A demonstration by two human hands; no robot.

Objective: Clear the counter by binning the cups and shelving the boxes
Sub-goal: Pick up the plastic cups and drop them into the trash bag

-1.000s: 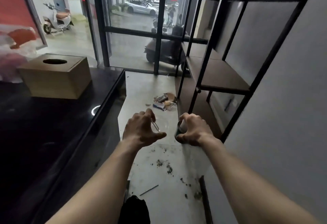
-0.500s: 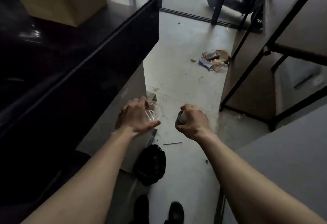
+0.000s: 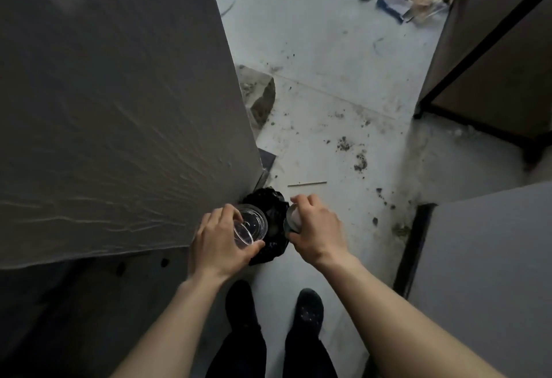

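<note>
Cups fill both my hands above the black bin bag point(image 3: 270, 253) on the floor point(image 3: 322, 85), beside the grey side of the counter point(image 3: 119, 108). My left hand point(image 3: 219, 243) grips a clear plastic cup point(image 3: 249, 224), tilted so its mouth faces up toward me. My right hand point(image 3: 316, 228) is wrapped around a dark cup with a pale lid point(image 3: 293, 218). Crumbs and a thin stick point(image 3: 307, 183) lie on the floor beyond the bag, and my shoes point(image 3: 310, 309) stand just below it.
</note>
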